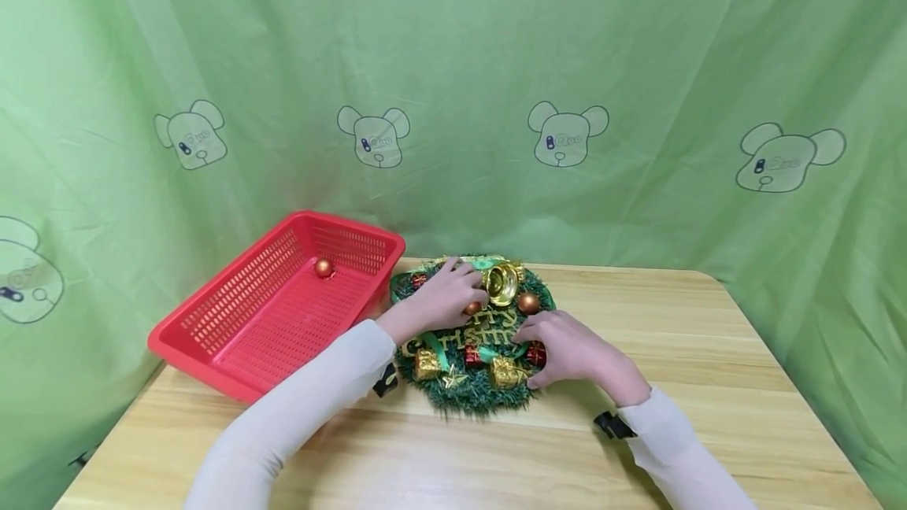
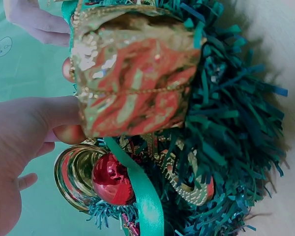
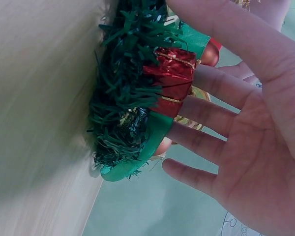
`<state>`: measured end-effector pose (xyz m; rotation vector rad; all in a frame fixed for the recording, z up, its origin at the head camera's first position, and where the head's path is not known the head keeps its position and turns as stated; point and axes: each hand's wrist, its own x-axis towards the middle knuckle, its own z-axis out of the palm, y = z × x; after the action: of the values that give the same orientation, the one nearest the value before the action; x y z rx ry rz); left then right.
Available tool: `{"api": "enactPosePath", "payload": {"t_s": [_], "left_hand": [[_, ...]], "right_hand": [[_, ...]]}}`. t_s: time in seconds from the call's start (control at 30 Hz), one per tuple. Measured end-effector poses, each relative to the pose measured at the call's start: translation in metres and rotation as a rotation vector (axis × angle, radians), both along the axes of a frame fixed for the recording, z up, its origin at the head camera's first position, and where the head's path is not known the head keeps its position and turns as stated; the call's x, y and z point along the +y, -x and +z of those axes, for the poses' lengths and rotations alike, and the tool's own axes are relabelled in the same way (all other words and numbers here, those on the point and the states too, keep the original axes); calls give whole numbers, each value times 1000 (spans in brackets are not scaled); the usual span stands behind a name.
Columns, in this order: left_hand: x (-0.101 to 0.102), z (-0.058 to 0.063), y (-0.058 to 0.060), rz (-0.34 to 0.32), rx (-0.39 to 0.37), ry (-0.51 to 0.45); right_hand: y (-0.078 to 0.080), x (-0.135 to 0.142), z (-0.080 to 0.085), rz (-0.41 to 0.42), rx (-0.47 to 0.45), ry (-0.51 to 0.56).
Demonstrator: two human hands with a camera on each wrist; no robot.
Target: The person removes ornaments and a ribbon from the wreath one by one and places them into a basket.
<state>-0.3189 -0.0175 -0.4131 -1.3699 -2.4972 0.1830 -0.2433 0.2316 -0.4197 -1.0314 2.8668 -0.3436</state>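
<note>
A green tinsel Christmas wreath [image 1: 476, 400] lies on the table, bearing gold lettering, small gift boxes, a star and a gold bell [image 1: 503, 283]. Over its upper middle, my left hand [image 1: 442, 299] pinches a copper-coloured ball [image 1: 472, 308] between thumb and finger. The same ball [image 2: 69, 133] shows partly behind the thumb in the left wrist view, beside a gold gift box [image 2: 137, 73]. My right hand [image 1: 569, 349] is at the wreath's right edge. Its fingers reach straight past a red gift box [image 3: 173, 78]; whether they touch it I cannot tell.
A red plastic basket [image 1: 212, 368] stands left of the wreath, with one copper ball [image 1: 323, 267] inside at its far end. Another copper ball [image 1: 528, 303] sits on the wreath's right side. Green curtain [image 1: 468, 195] hangs behind the wooden table [image 1: 680, 352].
</note>
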Motion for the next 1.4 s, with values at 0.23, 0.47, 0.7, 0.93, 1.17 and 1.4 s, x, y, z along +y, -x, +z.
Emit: {"api": "enactPosePath", "payload": {"t_s": [0.23,0.47,0.7,0.93,1.17,1.4], "left_hand": [[-4,7,-1,-21,11,-44],[-6,15,-1,-37,62,-100],[-9,21,-3,-35,55,-124],[-16,27,-3,-38,71,-172],[-20,36,-3,-23,49,-214],[-23,42,-3,-19,56,-236]], "right_hand": [[0,0,-1,4,1,11],[0,0,0,3,10,7],[-1,-1,1,4,20,5],[0,0,1,-4,1,6],[0,-1,1,-2,-3,12],[0,0,0,-1,-5,11]]}}
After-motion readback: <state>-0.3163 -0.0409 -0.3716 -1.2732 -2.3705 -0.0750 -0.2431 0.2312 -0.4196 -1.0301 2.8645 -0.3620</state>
